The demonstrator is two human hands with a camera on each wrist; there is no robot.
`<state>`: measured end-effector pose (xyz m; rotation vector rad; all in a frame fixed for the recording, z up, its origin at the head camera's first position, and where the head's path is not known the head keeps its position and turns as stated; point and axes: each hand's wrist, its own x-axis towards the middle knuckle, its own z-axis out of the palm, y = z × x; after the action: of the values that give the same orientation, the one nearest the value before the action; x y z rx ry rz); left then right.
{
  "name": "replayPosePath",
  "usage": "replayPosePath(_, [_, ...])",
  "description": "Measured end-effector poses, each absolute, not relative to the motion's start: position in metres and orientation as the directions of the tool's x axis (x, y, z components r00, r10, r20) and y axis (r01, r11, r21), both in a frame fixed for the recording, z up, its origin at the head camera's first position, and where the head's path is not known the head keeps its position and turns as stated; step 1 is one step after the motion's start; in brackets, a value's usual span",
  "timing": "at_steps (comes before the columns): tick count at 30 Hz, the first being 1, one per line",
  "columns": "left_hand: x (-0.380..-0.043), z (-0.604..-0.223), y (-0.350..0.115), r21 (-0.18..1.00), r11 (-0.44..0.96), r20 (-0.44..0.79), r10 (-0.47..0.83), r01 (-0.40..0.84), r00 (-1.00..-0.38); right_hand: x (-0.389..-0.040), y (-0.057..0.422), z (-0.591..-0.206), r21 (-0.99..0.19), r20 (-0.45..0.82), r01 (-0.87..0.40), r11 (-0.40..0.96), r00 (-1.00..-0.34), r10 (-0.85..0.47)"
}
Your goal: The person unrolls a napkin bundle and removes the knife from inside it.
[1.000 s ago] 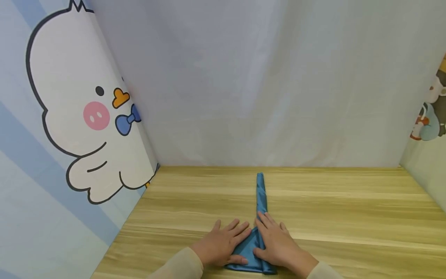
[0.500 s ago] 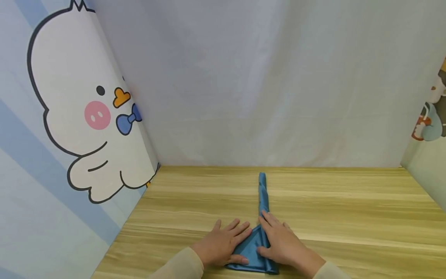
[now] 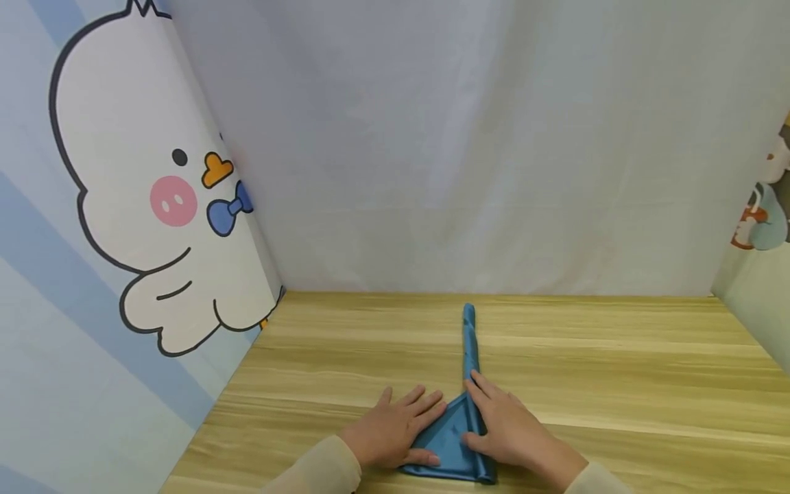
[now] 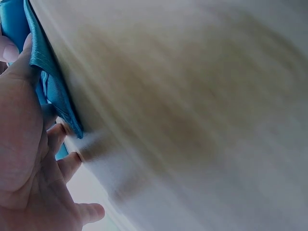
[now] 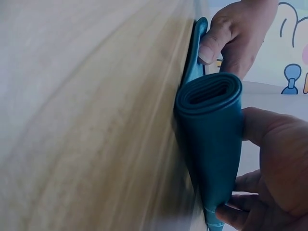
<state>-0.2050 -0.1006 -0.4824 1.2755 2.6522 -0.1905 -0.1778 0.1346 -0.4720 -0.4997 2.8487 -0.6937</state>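
Observation:
A shiny blue cloth [image 3: 449, 442] lies on the wooden table, partly flat and partly rolled. Its rolled edge [image 3: 471, 343] runs away from me as a narrow tube. In the right wrist view the near end of the roll [image 5: 209, 139] shows spiralled layers. With fingers spread, my left hand [image 3: 395, 429] presses on the flat, tapering part; in the left wrist view its fingers reach past a lifted fold of cloth [image 4: 53, 86]. My right hand [image 3: 509, 425] rests along the roll, thumb and fingertips touching it, fingers fairly straight.
The wooden table top [image 3: 617, 370] extends on both sides of the cloth. A pale curtain [image 3: 469, 151] hangs along the back edge. A panel with a cartoon bird [image 3: 123, 123] stands on the left, and another printed panel [image 3: 765, 219] on the right.
My right hand and the roll have shifted a little to the right. More flat cloth shows between the hands. The left hand has stayed in place.

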Motion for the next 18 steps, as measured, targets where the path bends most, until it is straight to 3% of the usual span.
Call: replayPosePath(18, [-0.204, -0.474, -0.099, -0.013, 0.616, -0.251, 0.761, 0.788, -0.599, -0.176, 0.152, -0.464, -0.551, -0.1, -0.264, 0.792, -0.921, -0.377])
